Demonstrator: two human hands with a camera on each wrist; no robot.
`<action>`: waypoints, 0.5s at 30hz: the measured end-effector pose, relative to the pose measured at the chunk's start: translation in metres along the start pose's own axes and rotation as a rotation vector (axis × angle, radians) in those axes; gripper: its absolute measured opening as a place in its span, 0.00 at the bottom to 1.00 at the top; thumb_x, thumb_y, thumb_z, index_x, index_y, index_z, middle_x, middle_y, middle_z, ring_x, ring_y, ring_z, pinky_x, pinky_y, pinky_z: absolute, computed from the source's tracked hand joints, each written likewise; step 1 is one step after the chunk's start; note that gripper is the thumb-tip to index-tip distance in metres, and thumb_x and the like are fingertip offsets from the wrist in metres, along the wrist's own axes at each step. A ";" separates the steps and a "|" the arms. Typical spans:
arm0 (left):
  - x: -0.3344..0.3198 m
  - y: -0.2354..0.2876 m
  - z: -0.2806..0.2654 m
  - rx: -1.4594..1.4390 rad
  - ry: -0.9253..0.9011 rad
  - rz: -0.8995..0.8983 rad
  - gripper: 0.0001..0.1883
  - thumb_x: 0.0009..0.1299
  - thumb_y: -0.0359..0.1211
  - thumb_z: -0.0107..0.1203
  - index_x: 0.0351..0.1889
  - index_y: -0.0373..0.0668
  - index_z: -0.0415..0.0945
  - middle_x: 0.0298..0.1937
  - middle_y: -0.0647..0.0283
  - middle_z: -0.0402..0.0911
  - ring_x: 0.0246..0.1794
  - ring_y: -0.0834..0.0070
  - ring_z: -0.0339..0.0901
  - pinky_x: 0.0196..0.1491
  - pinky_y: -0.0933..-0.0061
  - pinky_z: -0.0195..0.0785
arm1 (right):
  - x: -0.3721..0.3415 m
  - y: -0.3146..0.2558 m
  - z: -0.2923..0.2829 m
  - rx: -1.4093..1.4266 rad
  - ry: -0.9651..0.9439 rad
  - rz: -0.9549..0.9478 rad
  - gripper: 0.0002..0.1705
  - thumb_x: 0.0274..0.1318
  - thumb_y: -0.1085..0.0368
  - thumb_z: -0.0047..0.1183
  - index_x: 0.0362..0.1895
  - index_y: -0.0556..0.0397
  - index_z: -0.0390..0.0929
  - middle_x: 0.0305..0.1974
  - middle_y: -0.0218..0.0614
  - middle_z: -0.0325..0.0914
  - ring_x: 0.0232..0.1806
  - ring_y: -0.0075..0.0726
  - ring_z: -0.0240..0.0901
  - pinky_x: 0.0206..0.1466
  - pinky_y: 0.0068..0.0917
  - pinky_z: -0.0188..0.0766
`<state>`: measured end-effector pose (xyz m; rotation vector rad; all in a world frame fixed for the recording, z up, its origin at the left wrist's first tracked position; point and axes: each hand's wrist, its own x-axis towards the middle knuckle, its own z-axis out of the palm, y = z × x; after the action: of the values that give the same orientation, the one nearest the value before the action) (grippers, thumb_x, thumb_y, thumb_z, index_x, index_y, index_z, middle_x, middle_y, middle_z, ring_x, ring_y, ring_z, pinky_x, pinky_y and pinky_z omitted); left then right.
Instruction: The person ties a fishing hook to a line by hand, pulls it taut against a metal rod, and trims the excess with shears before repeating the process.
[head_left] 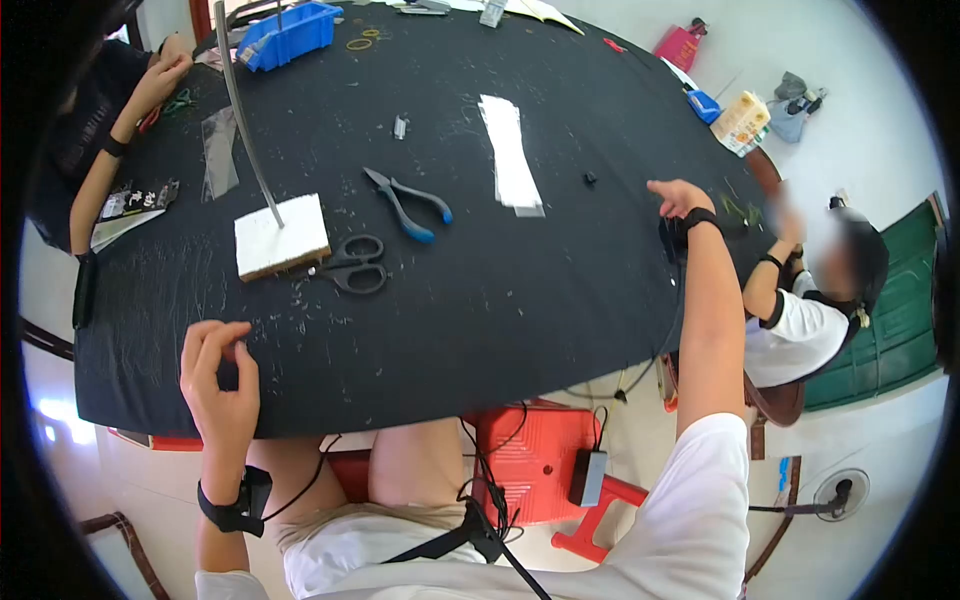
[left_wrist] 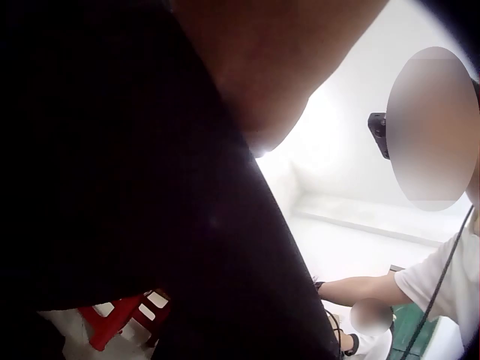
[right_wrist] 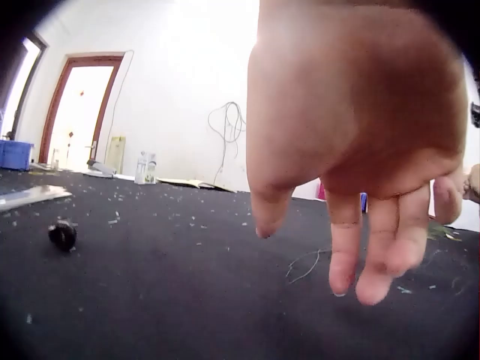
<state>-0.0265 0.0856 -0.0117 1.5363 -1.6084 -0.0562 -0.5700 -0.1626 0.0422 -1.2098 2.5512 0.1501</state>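
My left hand [head_left: 215, 385] is at the table's front left edge, its fingers loosely bent with nothing showing between them. Nearest to it are black-handled scissors [head_left: 357, 270] and a white block [head_left: 283, 238] with a grey rod [head_left: 243, 120] standing up from it. Over the right side of the cloth, my right hand [head_left: 685, 198] reaches out, fingers pointing down in the right wrist view and holding nothing. A thin strand [right_wrist: 307, 266] lies near those fingertips. To its left sits a small black ring-like piece [right_wrist: 63, 235]. The left wrist view is mostly dark.
Blue-tipped pliers [head_left: 407, 205] and white strips [head_left: 510, 155] lie mid-table. A blue bin [head_left: 290, 35] stands at the back left. Other people sit at the left and right sides. A red stool [head_left: 540, 460] stands below the front edge, with cables hanging by it.
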 end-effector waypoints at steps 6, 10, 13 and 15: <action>0.000 -0.002 0.003 0.003 -0.020 -0.006 0.10 0.52 0.17 0.47 0.31 0.35 0.74 0.31 0.62 0.69 0.23 0.77 0.67 0.30 0.79 0.60 | 0.030 0.005 0.012 0.075 -0.178 -0.164 0.10 0.48 0.60 0.48 0.20 0.50 0.74 0.16 0.25 0.70 0.15 0.18 0.59 0.16 0.22 0.51; 0.000 -0.003 -0.003 -0.063 -0.057 -0.022 0.09 0.54 0.16 0.46 0.31 0.34 0.72 0.31 0.61 0.68 0.27 0.76 0.66 0.33 0.80 0.60 | 0.007 0.015 0.010 0.421 -0.019 -0.265 0.12 0.48 0.60 0.46 0.17 0.50 0.70 0.15 0.24 0.68 0.12 0.15 0.57 0.11 0.16 0.45; -0.001 -0.005 -0.005 -0.127 -0.054 0.006 0.08 0.55 0.16 0.47 0.31 0.34 0.73 0.31 0.61 0.69 0.26 0.76 0.67 0.32 0.80 0.61 | -0.017 0.027 -0.004 0.652 0.005 -0.290 0.11 0.48 0.60 0.46 0.17 0.48 0.68 0.15 0.22 0.66 0.12 0.14 0.56 0.10 0.14 0.42; -0.002 -0.006 -0.007 -0.135 -0.053 0.081 0.08 0.55 0.16 0.47 0.31 0.34 0.73 0.31 0.61 0.69 0.25 0.76 0.67 0.31 0.80 0.61 | -0.041 0.029 -0.014 0.694 -0.001 -0.301 0.11 0.49 0.59 0.46 0.18 0.48 0.67 0.15 0.21 0.63 0.12 0.13 0.54 0.11 0.12 0.42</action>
<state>-0.0180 0.0897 -0.0125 1.3752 -1.6721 -0.1588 -0.5714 -0.1174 0.0678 -1.2519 2.0840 -0.7342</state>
